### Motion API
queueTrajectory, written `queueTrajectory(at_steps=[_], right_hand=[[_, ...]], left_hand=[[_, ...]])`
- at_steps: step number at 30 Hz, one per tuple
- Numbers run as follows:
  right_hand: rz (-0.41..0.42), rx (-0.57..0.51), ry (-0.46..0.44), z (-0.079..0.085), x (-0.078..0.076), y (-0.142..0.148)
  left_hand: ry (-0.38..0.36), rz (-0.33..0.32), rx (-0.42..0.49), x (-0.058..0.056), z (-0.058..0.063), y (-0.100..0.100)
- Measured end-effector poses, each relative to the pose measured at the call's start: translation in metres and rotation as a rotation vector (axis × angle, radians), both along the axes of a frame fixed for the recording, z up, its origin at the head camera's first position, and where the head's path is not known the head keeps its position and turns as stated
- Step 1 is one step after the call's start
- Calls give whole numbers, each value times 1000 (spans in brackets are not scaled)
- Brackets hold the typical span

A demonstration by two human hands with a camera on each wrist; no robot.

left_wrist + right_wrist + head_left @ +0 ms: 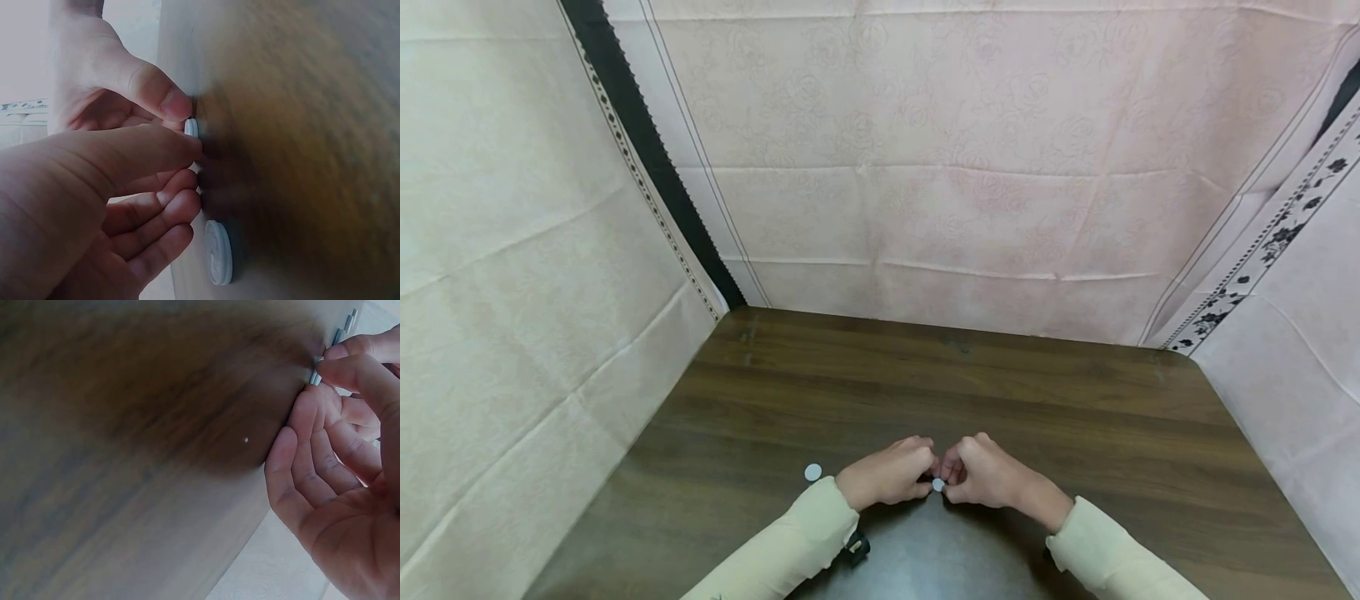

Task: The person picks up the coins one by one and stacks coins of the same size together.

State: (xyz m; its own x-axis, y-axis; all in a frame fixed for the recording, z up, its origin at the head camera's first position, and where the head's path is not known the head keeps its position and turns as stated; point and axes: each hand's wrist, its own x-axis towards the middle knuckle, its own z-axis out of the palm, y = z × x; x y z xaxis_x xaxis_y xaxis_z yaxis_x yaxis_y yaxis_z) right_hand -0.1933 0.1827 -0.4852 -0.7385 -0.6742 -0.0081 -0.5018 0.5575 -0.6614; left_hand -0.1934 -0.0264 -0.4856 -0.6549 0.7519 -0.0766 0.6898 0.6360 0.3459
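A small white disc [937, 484] is on the brown wooden table [925, 392], between my two hands. My left hand [891, 473] holds it at one side with thumb and fingertips. From the other side my right hand [988, 473] pinches it, the fingers bent toward the thumb. In the left wrist view the small disc [191, 127] shows edge-on between both thumbs; the fingers hide part of it. A larger white disc [812, 472] lies flat to the left of my left hand. Its raised rim shows in the left wrist view, where the larger disc [219, 253] is nearer the camera.
Pale cloth [985, 167] hangs behind the table's far edge, with more cloth [512, 292] on the left and on the right [1300, 308]. A small black object [857, 547] sits at the left sleeve. A tiny white speck [245, 440] is on the table near the right hand.
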Motion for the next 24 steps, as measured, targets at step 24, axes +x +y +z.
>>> queueTrajectory(at_steps=[24], right_hand=[[26,-16,-36,1,-2,5]], left_hand=[[-18,-20,23,-2,0,-3]])
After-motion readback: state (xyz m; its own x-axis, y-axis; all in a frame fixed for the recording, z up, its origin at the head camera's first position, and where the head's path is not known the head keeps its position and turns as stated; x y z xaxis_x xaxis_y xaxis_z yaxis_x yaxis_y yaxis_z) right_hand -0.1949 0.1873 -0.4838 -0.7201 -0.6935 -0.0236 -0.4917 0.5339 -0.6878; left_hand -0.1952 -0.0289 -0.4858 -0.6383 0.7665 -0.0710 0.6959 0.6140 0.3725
